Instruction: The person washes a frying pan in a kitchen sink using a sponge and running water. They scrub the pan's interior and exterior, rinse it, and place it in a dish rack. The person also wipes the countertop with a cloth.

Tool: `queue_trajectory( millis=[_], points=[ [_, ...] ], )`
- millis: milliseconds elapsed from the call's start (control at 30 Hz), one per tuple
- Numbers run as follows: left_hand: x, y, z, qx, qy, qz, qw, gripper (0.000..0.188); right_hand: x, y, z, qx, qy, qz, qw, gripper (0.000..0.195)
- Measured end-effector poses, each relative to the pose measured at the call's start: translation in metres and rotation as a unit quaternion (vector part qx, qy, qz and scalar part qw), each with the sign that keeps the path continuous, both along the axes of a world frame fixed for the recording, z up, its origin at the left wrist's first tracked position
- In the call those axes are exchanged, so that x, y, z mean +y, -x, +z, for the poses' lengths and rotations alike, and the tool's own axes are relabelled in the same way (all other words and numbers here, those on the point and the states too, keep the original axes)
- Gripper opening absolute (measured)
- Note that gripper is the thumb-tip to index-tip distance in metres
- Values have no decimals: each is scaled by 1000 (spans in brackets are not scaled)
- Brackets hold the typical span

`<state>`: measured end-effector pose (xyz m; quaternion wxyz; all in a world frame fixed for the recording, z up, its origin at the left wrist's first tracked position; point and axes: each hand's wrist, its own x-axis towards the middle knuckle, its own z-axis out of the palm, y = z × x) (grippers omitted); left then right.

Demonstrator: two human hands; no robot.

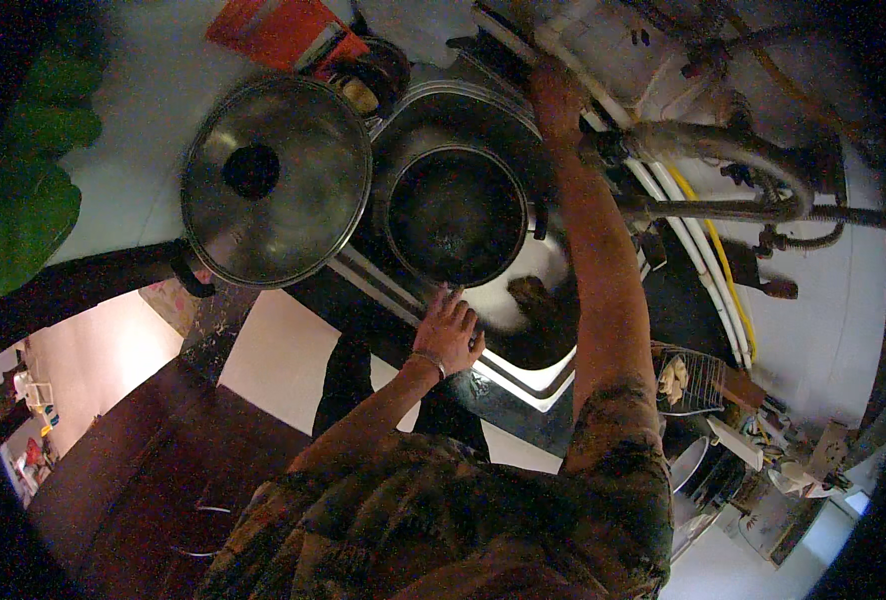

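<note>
A round dark pot (pixel 454 214) sits in the metal sink (pixel 529 386) before me. My left hand (pixel 449 336) is at the pot's near rim, fingers spread and fingertips at or close to the rim; it does not grip the pot. Beyond the sink, my right hand (pixel 557 94) reaches up towards the wall, beside pale pipes and a dark object. Its fingers are dim and partly hidden, so whether it holds anything is unclear. To the left of the pot, a glass lid (pixel 293 217) with a black knob lies over a pan with a dark handle (pixel 191 277).
A faucet (pixel 638 206) with a flexible hose projects by my right forearm. White pipes (pixel 713 277) and a yellow hose run along the wall. To the right stands a wire basket (pixel 702 386). Red packaging (pixel 285 30) lies behind the lid, and green material (pixel 30 202) is at far left.
</note>
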<state>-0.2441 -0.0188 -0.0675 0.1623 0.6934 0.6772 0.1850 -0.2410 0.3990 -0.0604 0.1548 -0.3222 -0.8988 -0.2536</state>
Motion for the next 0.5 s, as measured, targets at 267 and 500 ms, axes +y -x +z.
queue_trajectory(
  millis=[267, 500],
  points=[
    [1, -1, -5, -23, 8, -5, 1000, 38, 59, 10, -54, 13, 120, -53, 991, 48],
    [3, -2, -3, -19, 15, -18, 1000, 39, 62, 76, -37, 24, 29, 41, 998, 37]
  ],
)
